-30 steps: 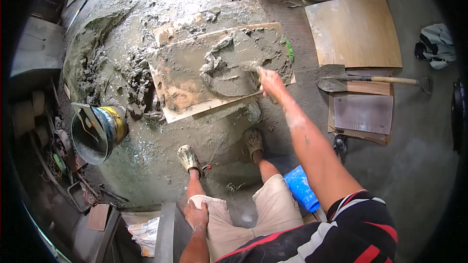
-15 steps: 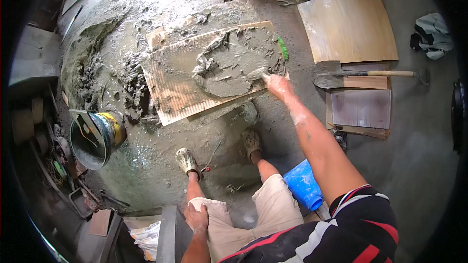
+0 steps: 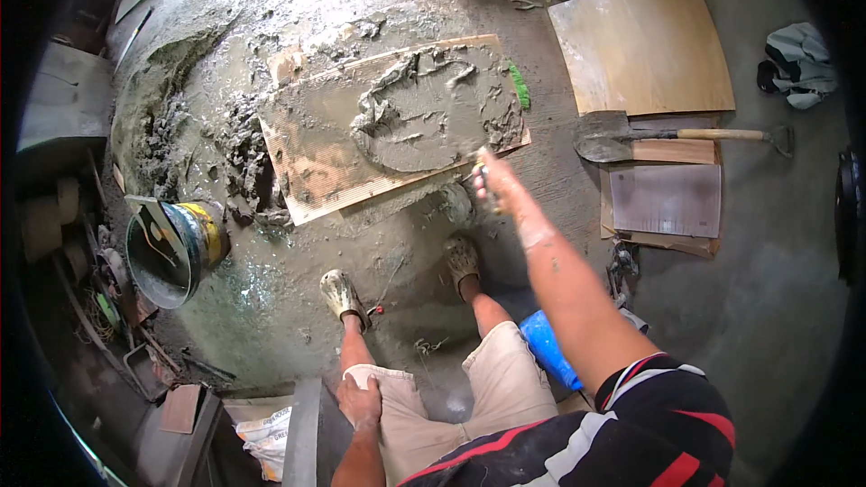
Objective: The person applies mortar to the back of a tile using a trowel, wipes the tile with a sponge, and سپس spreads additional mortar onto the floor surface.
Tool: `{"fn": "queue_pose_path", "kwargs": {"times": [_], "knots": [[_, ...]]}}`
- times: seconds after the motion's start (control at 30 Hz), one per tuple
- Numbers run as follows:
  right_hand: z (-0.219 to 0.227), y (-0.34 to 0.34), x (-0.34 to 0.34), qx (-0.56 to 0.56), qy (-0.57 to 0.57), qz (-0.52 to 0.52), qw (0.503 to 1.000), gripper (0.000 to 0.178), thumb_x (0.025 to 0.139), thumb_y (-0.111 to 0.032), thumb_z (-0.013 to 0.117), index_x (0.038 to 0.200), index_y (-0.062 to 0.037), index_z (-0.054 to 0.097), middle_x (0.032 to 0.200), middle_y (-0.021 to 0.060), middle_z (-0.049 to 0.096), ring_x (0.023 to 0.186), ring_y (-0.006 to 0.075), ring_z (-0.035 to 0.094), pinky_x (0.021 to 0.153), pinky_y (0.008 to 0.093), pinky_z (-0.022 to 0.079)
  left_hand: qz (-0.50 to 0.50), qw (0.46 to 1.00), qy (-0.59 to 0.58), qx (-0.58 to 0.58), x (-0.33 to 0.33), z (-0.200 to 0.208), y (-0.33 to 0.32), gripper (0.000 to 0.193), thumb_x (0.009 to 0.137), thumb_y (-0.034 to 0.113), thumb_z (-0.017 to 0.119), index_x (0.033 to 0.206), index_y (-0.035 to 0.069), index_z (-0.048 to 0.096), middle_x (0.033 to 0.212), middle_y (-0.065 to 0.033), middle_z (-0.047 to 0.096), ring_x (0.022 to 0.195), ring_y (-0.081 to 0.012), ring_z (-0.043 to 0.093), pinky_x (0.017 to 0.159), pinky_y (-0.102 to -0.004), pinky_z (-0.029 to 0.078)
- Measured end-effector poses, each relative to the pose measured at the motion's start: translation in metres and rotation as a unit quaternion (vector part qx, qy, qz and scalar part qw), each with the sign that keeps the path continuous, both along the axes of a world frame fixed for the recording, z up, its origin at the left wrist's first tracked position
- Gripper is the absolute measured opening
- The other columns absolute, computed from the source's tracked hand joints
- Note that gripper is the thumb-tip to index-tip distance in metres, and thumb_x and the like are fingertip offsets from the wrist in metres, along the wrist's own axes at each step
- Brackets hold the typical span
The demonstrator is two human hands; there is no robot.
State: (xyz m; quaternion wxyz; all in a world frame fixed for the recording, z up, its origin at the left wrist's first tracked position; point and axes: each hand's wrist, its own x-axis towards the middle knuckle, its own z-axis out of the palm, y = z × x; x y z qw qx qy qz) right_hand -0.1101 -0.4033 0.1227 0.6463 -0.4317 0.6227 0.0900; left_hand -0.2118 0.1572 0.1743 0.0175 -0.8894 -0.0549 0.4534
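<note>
Much of the floor (image 3: 767,243) is wet and mortar-smeared at left, drier and plain grey at right. A bucket (image 3: 171,257) leans at the left; next, the left hand (image 3: 362,402) lies on the thigh, fingers loosely spread. A ribbed board (image 3: 311,189) lies on the floor, its long axis running left to right and tilted up toward its far right corner. The grey mortar (image 3: 419,131) is spread over the board's right part, elongated along that same axis — its lower rim close to the near edge. A green strip (image 3: 519,86) sits at the right edge. Just off the near right corner, the right hand (image 3: 494,185) curls around a hand tool (image 3: 497,206), mostly hidden — I cannot tell which way it points. Farther right, a shovel (image 3: 713,134) lies with its handle to the right.
</note>
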Motion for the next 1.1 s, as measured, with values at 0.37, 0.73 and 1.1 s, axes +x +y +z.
{"fn": "queue_pose_path", "kwargs": {"times": [0.37,0.73,1.1], "knots": [[0.012,0.106,0.003,-0.045,-0.066,0.147,0.986,0.051,0.103,-0.048,0.049,0.089,-0.0010,0.061,0.062,0.0045,0.056,0.046,0.0155,0.055,0.040,0.0330,0.047,-0.015,1.000,-0.018,0.002,0.008,0.009,0.001,0.078,0.091,0.051,0.061,0.147,-0.001,0.046,0.141,-0.0224,0.055,0.135,-0.0387,0.047,0.111,-0.0509,0.040],[-0.035,0.140,-0.017,-0.162,-0.056,0.342,0.924,0.047,0.102,-0.044,0.053,0.089,0.0000,0.063,0.065,0.0131,0.063,0.058,0.0279,0.065,0.059,0.0427,0.056,-0.008,1.000,-0.013,-0.026,0.005,0.006,-0.009,0.075,0.091,0.049,0.063,0.145,-0.001,0.048,0.141,-0.0220,0.056,0.135,-0.0380,0.046,0.111,-0.0497,0.039],[-0.001,-0.017,-0.101,-0.375,0.231,0.450,0.777,0.041,0.101,-0.046,0.048,0.107,-0.0095,0.066,0.100,0.0252,0.071,0.102,0.0490,0.065,0.088,0.0583,0.052,-0.005,1.000,0.008,-0.007,0.011,0.009,-0.005,0.077,0.092,0.052,0.061,0.147,-0.001,0.047,0.143,-0.0220,0.055,0.139,-0.0373,0.044,0.112,-0.0511,0.039]]}}
